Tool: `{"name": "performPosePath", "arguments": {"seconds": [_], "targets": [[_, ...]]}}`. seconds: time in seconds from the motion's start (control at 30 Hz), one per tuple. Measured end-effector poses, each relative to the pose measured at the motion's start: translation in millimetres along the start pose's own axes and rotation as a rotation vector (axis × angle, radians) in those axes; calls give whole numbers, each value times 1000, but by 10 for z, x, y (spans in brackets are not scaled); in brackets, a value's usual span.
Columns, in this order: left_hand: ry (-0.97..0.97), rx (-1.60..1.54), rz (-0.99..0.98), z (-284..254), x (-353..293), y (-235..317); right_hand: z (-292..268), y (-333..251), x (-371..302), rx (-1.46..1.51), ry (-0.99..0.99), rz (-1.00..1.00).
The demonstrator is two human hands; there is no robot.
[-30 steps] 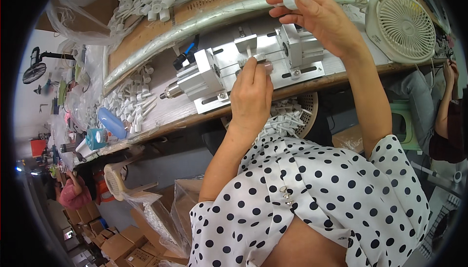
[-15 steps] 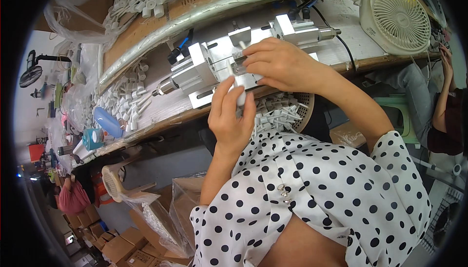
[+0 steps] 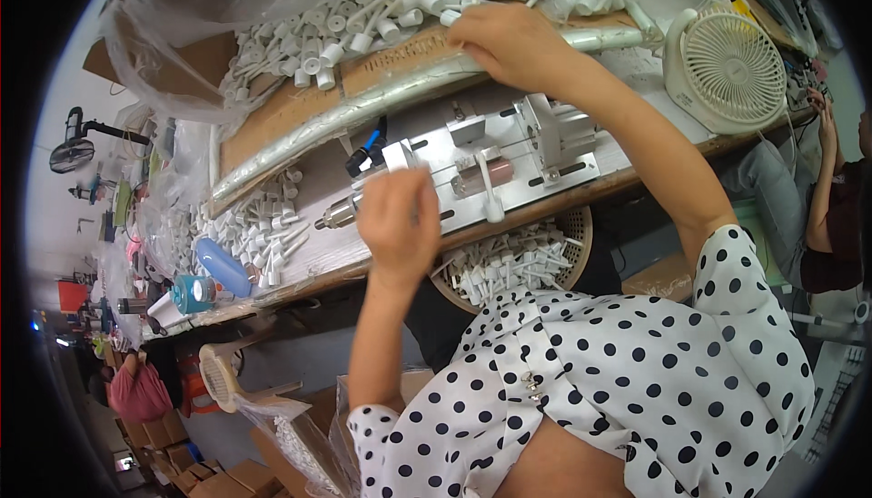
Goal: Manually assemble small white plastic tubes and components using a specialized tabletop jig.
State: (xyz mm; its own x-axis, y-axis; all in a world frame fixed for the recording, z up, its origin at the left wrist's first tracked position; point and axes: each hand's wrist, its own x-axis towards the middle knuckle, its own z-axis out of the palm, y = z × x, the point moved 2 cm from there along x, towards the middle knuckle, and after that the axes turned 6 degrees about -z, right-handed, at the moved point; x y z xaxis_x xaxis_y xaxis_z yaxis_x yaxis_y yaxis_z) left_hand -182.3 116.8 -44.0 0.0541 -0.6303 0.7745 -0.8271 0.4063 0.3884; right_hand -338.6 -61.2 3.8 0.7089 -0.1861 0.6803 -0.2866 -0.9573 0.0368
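From my remote seat: the left hand (image 3: 397, 221) sits curled over the left end of the bright metal jig with slotted base plate (image 3: 509, 166) on the wooden bench edge (image 3: 636, 175). Its fingers are bunched narrow, knuckles toward me; I cannot tell whether anything is pinched underneath.

The right hand (image 3: 509, 44) reaches far back, fingers closed down at the heap of small white plastic pump nozzles (image 3: 363, 16) lying on clear plastic sheet; whatever it grasps is hidden by the hand itself.

Nozzle heaps number three: one at the bench's back, one at the left (image 3: 259, 230), one in a round perforated basket (image 3: 518, 262) below the bench, half hidden. The pieces are too many to count.

One white desk fan (image 3: 727, 66). One blue oval bottle (image 3: 222, 266). Brown cardboard boxes (image 3: 195, 466) sit stacked at lower left, blurred.
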Motion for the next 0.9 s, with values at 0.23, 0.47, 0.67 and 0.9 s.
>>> {"name": "performPosePath", "arguments": {"seconds": [0.23, 0.47, 0.67, 0.9], "targets": [[-89, 299, 66, 465, 1252, -724, 194, 279, 307, -158, -190, 9], [-259, 461, -35, 537, 1425, -1011, -426, -34, -118, 588, -213, 252], [-158, 352, -112, 355, 1256, -755, -204, -855, -708, 452, -20, -198], [-267, -31, -547, 254, 1266, -735, 97, -870, -645, 317, -93, -210]]}}
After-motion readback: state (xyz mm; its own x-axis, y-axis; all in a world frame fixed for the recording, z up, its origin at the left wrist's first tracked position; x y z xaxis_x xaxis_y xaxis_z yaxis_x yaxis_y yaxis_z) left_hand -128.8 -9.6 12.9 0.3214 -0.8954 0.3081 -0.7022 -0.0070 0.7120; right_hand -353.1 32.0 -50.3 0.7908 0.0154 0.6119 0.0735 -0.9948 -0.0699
